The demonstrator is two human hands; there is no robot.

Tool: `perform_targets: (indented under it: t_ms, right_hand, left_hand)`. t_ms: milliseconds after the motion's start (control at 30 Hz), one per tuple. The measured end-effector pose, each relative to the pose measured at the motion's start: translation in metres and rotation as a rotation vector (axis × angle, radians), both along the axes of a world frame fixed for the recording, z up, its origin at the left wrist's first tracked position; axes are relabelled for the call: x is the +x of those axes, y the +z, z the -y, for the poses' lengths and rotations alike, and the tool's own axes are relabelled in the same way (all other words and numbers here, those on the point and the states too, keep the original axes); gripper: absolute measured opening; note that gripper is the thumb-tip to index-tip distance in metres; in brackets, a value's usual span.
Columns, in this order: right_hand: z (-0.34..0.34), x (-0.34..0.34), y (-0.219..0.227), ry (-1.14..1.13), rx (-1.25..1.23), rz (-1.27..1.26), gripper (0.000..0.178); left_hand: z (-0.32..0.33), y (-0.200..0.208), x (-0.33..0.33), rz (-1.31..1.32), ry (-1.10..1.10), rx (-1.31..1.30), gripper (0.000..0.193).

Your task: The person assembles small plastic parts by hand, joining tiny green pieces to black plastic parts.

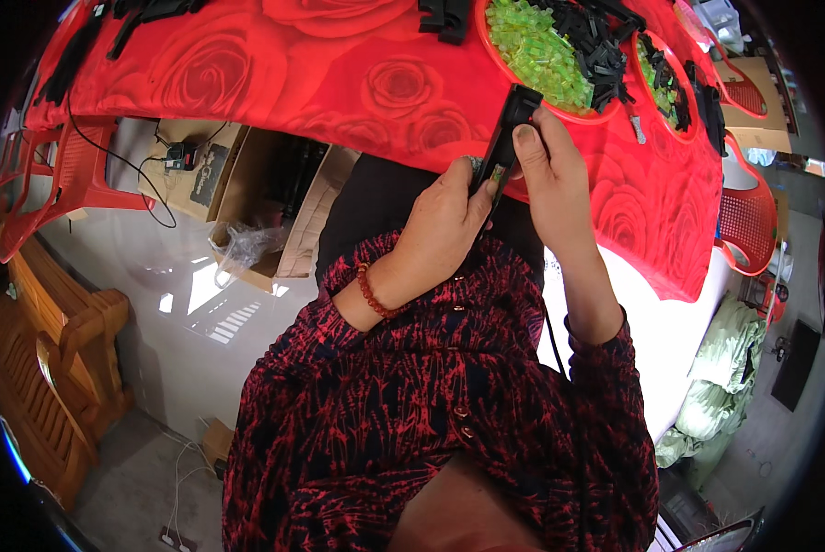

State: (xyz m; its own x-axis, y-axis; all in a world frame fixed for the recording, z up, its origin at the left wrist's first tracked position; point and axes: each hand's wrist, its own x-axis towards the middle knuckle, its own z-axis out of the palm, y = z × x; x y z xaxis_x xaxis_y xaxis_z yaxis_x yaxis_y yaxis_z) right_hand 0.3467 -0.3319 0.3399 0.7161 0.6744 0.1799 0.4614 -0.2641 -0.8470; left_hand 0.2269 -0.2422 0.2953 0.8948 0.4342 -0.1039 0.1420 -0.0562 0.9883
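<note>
Over the near edge of the table, both of my hands hold a long, narrow black plastic piece, tilted with its wider end up and away from me. My left hand is closed round its lower part, thumb against a small greenish bit set in or lying on it. Near the top end, my right hand pinches the piece between thumb and fingers; the fingertips behind it are hidden. Just beyond stands a red basin of yellow-green translucent pieces and small black parts.
A second red basin with similar parts stands to the right. More black parts lie on the red rose-patterned tablecloth. Red plastic chairs, a cardboard box and a wooden bench surround the table. A black cable hangs at left.
</note>
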Motion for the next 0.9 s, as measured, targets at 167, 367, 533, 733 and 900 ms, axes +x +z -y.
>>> perform_targets:
  t_ms: [167, 367, 533, 733, 900]
  right_hand:
    - [0.003, 0.004, 0.004, 0.051, 0.118, -0.421, 0.032]
    - [0.002, 0.000, 0.002, 0.074, 0.098, -0.357, 0.030]
    - [0.006, -0.002, 0.003, 0.039, 0.039, -0.317, 0.029]
    - [0.007, -0.005, 0.003, 0.010, 0.015, -0.295, 0.030]
    - [0.008, -0.006, 0.007, 0.031, 0.032, -0.459, 0.027]
  left_hand:
    - [-0.008, 0.026, 0.001, -0.141, -0.029, -0.148, 0.020]
    - [-0.003, 0.003, 0.002, -0.028, 0.061, -0.214, 0.017]
    - [0.002, 0.001, 0.004, 0.100, 0.173, -0.192, 0.036]
    - [0.001, 0.010, 0.003, 0.126, 0.114, 0.256, 0.050]
    - [-0.013, 0.015, -0.004, -0.018, -0.124, -0.634, 0.043]
